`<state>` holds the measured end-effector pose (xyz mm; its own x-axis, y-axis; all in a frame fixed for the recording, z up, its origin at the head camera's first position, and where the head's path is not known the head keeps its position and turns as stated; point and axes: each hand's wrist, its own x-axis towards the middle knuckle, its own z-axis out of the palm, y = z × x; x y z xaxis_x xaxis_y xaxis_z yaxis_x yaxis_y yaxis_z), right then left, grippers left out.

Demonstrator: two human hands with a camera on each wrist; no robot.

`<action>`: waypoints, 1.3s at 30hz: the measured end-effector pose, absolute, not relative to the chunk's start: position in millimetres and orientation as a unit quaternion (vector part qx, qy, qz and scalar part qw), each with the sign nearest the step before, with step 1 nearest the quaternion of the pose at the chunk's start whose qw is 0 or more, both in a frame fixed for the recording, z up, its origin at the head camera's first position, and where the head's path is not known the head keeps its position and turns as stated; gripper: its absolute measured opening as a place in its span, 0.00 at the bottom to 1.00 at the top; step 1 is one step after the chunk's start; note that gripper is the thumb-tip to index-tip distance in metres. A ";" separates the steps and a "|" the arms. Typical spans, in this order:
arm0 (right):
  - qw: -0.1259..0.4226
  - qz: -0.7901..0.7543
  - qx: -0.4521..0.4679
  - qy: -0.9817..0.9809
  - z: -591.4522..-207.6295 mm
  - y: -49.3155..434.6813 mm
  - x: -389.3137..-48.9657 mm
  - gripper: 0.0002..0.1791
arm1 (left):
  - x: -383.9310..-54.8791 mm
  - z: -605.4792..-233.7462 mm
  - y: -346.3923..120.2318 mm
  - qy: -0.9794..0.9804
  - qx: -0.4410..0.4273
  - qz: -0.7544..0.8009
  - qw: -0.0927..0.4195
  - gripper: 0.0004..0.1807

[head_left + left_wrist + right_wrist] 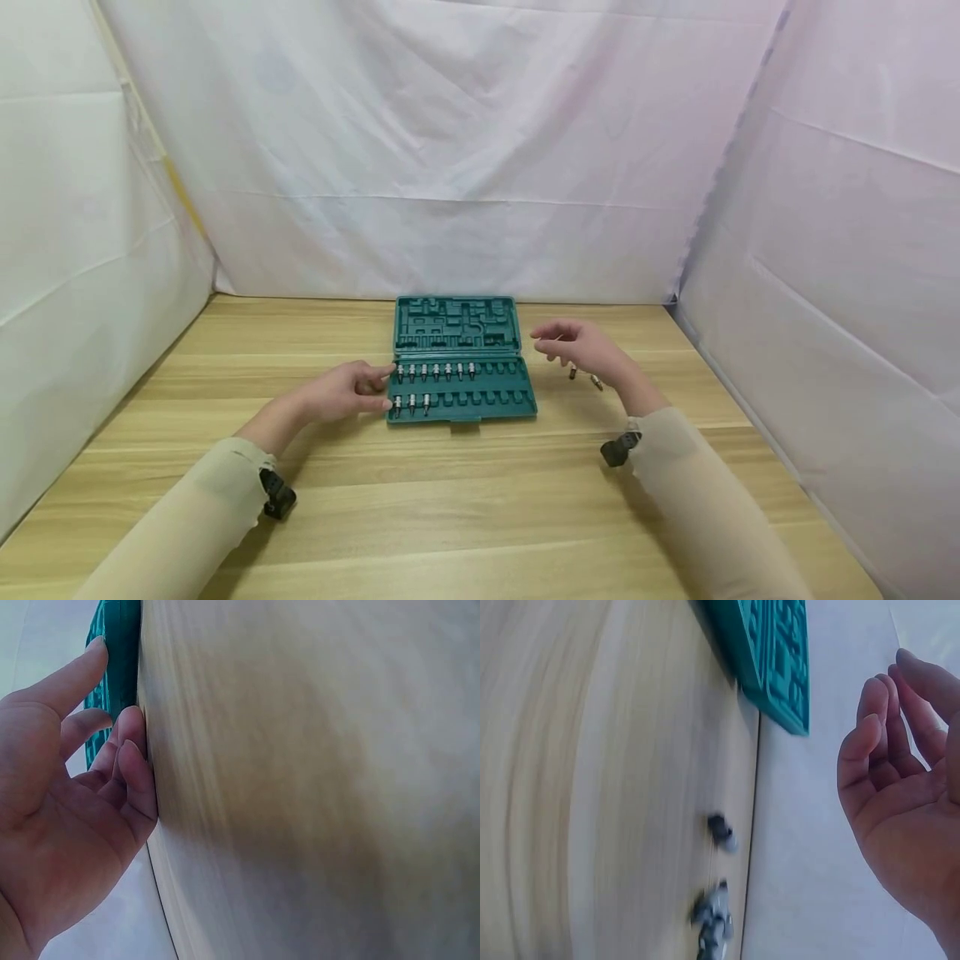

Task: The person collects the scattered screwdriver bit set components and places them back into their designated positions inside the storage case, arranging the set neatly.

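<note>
Case (pixel 487 383) lies open on the surface (pixel 450 508), its edge best steadied lightly by the left hand (pixel 341 393), fingers spread without gripping, while the right hand (pixel 588 348), fingers loosely curved and empty, should pinch the loose bits (pixel 597 382) singly.

Up top, the head camera looks forward and down from well back, framing the green case (pixel 495 384) whole. Left and short of it, the left wrist camera (pixel 279 497), rolled sideways, catches its edge; to its right, the right wrist camera (pixel 618 451), also rolled, shares with the head view its side and the loose bits (pixel 721 833).
</note>
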<state>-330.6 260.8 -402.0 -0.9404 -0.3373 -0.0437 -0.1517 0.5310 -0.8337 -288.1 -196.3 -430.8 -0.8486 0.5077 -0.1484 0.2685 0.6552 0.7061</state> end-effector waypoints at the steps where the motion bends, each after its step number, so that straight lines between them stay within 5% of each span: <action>1: 0.099 -0.467 -0.141 0.867 -402.0 265.5 -329.4 0.27 | -288.4 -431.4 -196.3 0.894 0.214 0.355 0.170 0.43; 27: 0.083 -0.412 -0.099 0.902 -418.1 419.1 -301.2 0.26 | -289.7 -430.5 -196.2 0.894 0.208 0.355 0.174 0.45; 39: 0.125 -0.350 -0.069 0.926 -432.2 452.2 -298.4 0.27 | -291.3 -432.4 -196.6 0.892 0.208 0.358 0.182 0.44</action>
<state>-298.4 452.2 -432.2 -0.9590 -0.2158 -0.1838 -0.0402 0.7453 -0.6656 -291.3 -196.6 -432.4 -0.8472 0.5011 -0.1765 0.2399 0.6572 0.7145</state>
